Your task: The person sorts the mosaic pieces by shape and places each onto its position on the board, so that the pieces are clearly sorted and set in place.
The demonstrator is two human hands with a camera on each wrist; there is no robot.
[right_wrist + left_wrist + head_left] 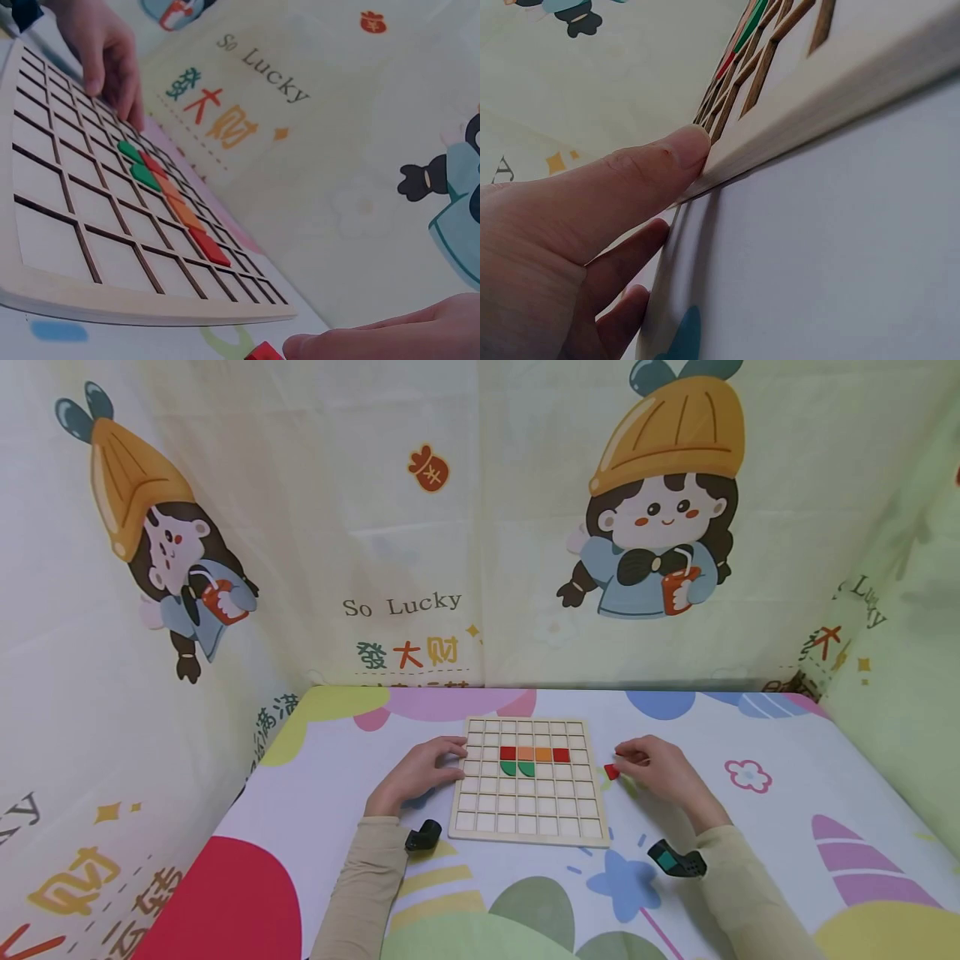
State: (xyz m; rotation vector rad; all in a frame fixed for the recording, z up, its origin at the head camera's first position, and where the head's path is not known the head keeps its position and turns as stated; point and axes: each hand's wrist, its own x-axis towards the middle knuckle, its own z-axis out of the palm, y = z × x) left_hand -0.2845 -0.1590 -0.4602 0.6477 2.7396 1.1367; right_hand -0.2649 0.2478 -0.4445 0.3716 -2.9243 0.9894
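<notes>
A square wooden grid board (528, 837) lies on the table, its cells holding red, orange and green pieces. Four-cell colour runs along one row: a red square (561, 755), orange squares (543, 754) and another red square; two green rounded pieces (527, 769) sit below. My left hand (420, 770) rests against the board's left edge, its thumb (649, 166) touching the rim with fingers fairly straight. Right of the board, my right hand (663, 770) pinches a small red piece (612, 772) at its fingertips. Only a corner of that red piece shows in the right wrist view.
A patterned cloth (247, 893) covers the table. Printed fabric (525, 527) hangs behind and at both sides. Each wrist wears a black camera, the left one (423, 836) close to the board's lower left corner.
</notes>
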